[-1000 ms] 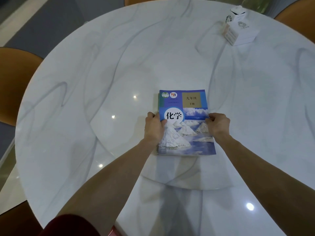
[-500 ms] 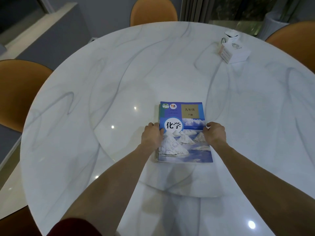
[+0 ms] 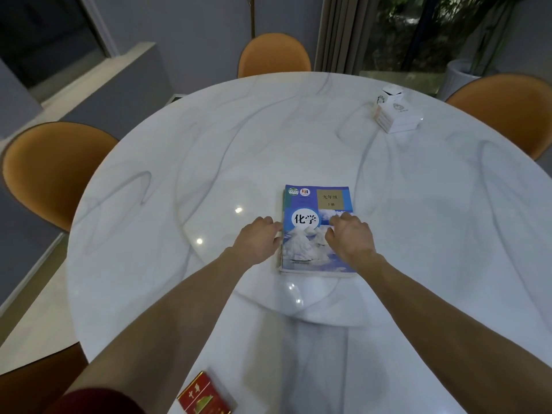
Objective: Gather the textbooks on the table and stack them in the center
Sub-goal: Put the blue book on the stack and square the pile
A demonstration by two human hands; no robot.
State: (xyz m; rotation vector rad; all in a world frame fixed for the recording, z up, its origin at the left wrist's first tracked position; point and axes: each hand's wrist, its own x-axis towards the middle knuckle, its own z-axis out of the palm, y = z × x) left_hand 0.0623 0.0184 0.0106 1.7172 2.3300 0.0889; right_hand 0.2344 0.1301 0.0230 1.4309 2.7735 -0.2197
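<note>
A blue chemistry textbook (image 3: 316, 210) with snowy white mounds on its cover lies flat near the middle of the round marble table (image 3: 149, 234). More page edges show under its near edge, so it tops a small stack. My left hand (image 3: 257, 237) sits just left of the spine, with loosely curled fingertips touching the book's edge. My right hand (image 3: 349, 237) hovers over the right half of the cover, fingers bent downward and gripping nothing.
Two white boxes (image 3: 397, 115) stand at the table's far right. A red cigarette pack (image 3: 204, 395) lies at the near edge by my left forearm. Orange chairs stand at the left (image 3: 56, 171), the back (image 3: 273, 55) and the right (image 3: 507, 109).
Both hands have let go of the book's sides. The right hand moved inward over the cover, the left drew back beside the spine. My head has tilted up, showing more of the room.
</note>
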